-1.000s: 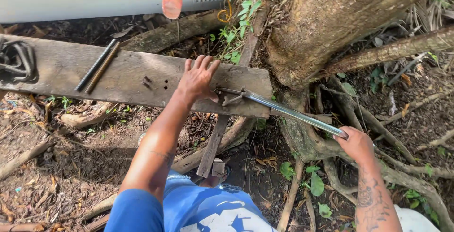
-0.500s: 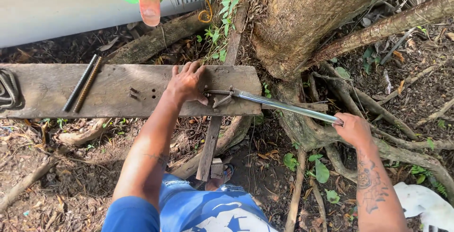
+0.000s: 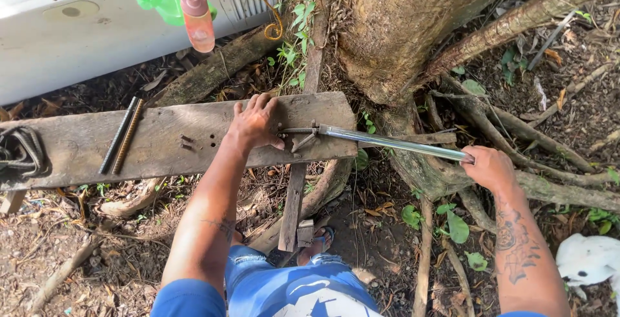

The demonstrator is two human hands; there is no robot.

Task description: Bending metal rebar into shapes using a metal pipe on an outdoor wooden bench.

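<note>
The long shiny silver metal pipe (image 3: 394,143) looks hard and stiff, so I think it will not bend or squash. It may be a bit heavy and smooth, so it could slip in a loose grip. The far end, away from the board, looks like the best place to hold it, because that gives the most push.

The right hand (image 3: 489,168) is closed around that far end of the pipe. The pipe runs from this hand across the tree roots to the old grey wooden plank (image 3: 161,141). There it meets a small bent metal rod (image 3: 298,136) that lies on the plank.

The left hand (image 3: 257,122) lies flat and open on the plank, fingers spread, pressing down just beside the rod. Its thumb is near the rod. 2 short dark ribbed steel bars (image 3: 121,136) lie well apart to the left on the same plank
</note>
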